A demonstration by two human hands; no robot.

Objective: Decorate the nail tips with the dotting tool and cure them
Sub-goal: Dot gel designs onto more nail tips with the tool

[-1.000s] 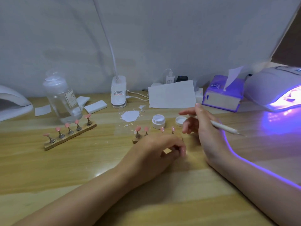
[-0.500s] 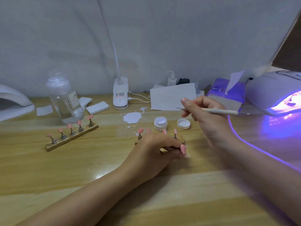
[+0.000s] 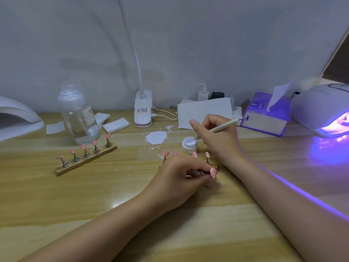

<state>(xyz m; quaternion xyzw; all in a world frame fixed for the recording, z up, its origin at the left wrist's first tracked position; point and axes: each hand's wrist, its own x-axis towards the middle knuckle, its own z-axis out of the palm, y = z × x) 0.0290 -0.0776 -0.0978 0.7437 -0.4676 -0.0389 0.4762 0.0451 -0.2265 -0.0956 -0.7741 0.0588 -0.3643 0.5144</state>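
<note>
Our right hand (image 3: pixel 217 137) pinches dotting tool (image 3: pixel 220 127), tip in gel pot (image 3: pixel 189 145); left hand (image 3: pixel 181 176) seemingly grips nail-tip stand (image 3: pixel 212 163); overloading risks blobs.

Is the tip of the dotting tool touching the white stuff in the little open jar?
Touching. The head view shows the dotting tool, held in the right hand, slanting down with its tip meeting the white surface inside the jar; no gap shows.

Jar (image 3: pixel 189 145) behind near holder (image 3: pixel 211 163); second holder (image 3: pixel 86 158) left; lamp (image 3: pixel 324 108) right.
</note>
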